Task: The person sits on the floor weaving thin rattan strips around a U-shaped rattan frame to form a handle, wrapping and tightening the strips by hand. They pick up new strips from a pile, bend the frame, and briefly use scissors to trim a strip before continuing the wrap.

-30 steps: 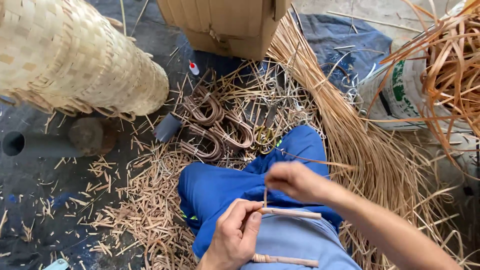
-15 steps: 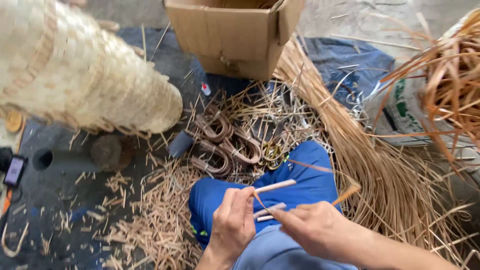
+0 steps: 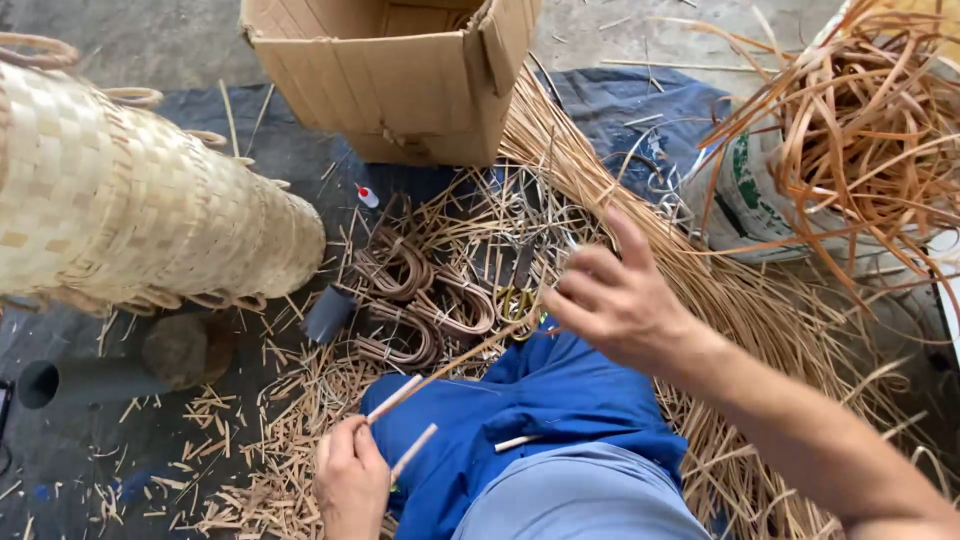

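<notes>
Left of the blue-trousered knee [image 3: 560,400], the left hand [image 3: 350,480] pinches 2 short pale cane sticks [image 3: 405,425], fingers closed round them. A thin tan strip [image 3: 470,355] runs up from there to the right hand [image 3: 620,300], above the knee, fingers loosely curled, apparently gripping its end. Binding looks barely begun.

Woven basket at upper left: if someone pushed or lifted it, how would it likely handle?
The woven basket is probably light for its bulk, being thin open strip weave. Lying on its rounded side, it might roll if nudged. Its walls would likely flex slightly rather than crack.
</notes>
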